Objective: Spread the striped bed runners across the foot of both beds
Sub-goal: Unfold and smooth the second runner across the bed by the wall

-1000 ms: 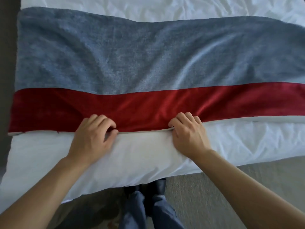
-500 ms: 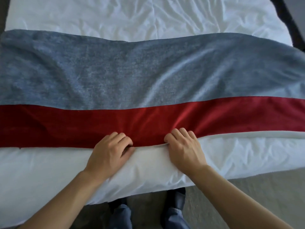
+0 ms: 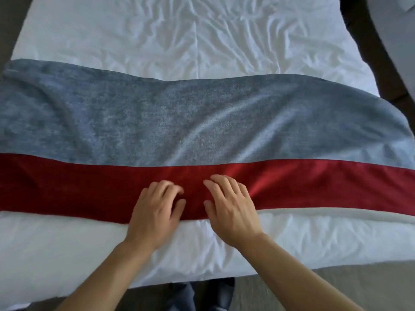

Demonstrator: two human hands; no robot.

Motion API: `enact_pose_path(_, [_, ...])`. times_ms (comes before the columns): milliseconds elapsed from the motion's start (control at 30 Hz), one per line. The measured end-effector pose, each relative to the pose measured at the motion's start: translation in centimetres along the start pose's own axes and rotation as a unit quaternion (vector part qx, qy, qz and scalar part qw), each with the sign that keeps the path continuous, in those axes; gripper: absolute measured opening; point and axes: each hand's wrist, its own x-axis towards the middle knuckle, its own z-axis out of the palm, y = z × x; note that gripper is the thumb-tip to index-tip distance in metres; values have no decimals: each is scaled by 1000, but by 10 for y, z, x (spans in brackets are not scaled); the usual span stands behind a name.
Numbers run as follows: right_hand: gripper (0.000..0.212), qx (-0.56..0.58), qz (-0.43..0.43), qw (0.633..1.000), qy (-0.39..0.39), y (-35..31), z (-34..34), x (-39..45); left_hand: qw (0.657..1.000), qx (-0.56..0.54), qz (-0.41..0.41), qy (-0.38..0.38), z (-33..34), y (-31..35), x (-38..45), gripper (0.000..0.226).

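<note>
A striped bed runner [image 3: 202,122], with a wide grey band and a narrower red band along its near side, lies across the foot of a white bed [image 3: 190,41]. It reaches both side edges and shows soft wrinkles and a wavy far edge. My left hand [image 3: 155,212] rests palm down on the red band near its front edge, fingers loosely curled and apart. My right hand [image 3: 231,207] lies flat beside it on the same band, fingers spread. Neither hand pinches the cloth.
The white duvet is creased above the runner and hangs over the near foot edge [image 3: 202,265]. Grey carpet [image 3: 314,288] and my feet [image 3: 202,295] show below. A dark gap [image 3: 368,52] and a second bed's white corner [image 3: 399,41] lie at the right.
Both hands let go of the runner's front edge, opened, and slid forward onto the red band. The view shifted right and up, showing more of the bed.
</note>
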Motion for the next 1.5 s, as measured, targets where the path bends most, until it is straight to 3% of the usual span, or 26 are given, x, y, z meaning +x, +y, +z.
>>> enact_pose_path(167, [61,-48,28,995,-84,35,14,31,993,78,2,-92,43,9,49,62])
enact_pose_path(333, [74,-122,156,974,-109,126,-10,5,983,133,-96,-80,47,-53,62,76])
enact_pose_path(433, [74,-116,174,974,-90,124,-12,20,987,114,-77,-78,50,-37,82,76])
enact_pose_path(533, [71,-55,106,992,-50,88,6,71,993,82,0,-85,66,1,114,70])
enact_pose_path(600, [68,-36,64,995,-69,77,17,99,991,83,8,-102,69,-1,132,67])
enact_pose_path(667, [66,-54,83,992,-83,89,21,111,991,94,-28,-92,65,-27,141,66])
enact_pose_path(800, [69,-76,213,973,-45,129,13,135,983,116,-133,-52,48,-81,169,70])
enact_pose_path(867, [68,-59,168,984,-28,112,20,168,990,107,-79,-52,53,-75,193,70])
enact_pose_path(933, [66,-35,69,997,-31,82,35,204,993,100,-15,-62,62,-64,215,68])
enact_pose_path(1000, [63,-38,24,998,-49,72,43,228,993,98,-27,-62,61,-74,233,66])
enact_pose_path(1133, [66,-82,188,978,-44,129,28,230,979,115,-164,-36,40,-127,256,67])
enact_pose_path(1200, [68,-85,229,969,-26,144,19,227,976,118,-183,-20,35,-130,265,68])
enact_pose_path(1300, [69,-81,127,988,-21,125,26,236,993,104,-2,-55,52,-91,265,67])
enact_pose_path(1367, [68,-74,85,993,-40,124,31,236,990,106,46,-81,63,-80,262,68])
enact_pose_path(1500, [70,-109,188,975,-35,197,4,210,987,123,-97,-38,58,-105,273,71])
